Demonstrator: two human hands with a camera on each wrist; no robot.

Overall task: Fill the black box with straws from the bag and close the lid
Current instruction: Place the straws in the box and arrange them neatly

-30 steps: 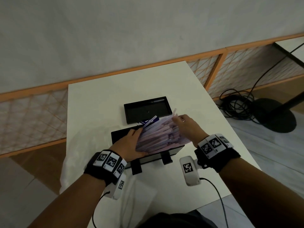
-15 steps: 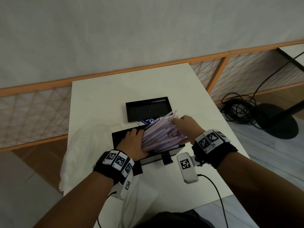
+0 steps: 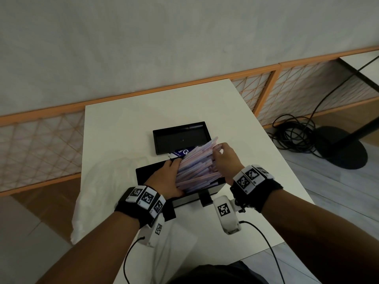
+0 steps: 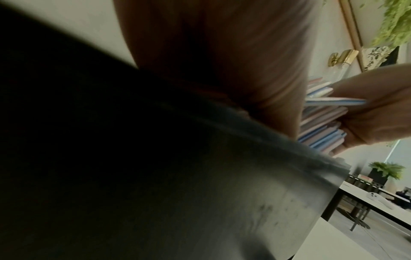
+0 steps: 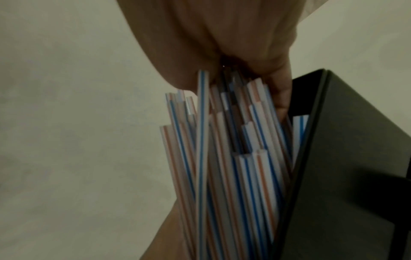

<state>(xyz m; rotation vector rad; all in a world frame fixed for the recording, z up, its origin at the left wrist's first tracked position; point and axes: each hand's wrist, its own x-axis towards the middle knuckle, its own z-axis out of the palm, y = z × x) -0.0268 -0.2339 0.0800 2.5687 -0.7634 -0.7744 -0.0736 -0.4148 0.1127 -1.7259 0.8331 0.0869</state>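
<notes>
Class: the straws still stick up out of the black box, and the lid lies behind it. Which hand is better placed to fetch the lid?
Probably the right hand: it grips the straws at their far ends, nearest the lid. The left hand grips their near ends at the black box.

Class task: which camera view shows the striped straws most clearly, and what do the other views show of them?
The right wrist view: the straws fill the frame, with blue and orange stripes and cut ends distinct. The head view shows the whole bundle angled over the black box, but the stripes blur together. The left wrist view shows only blurred straw ends.
</notes>
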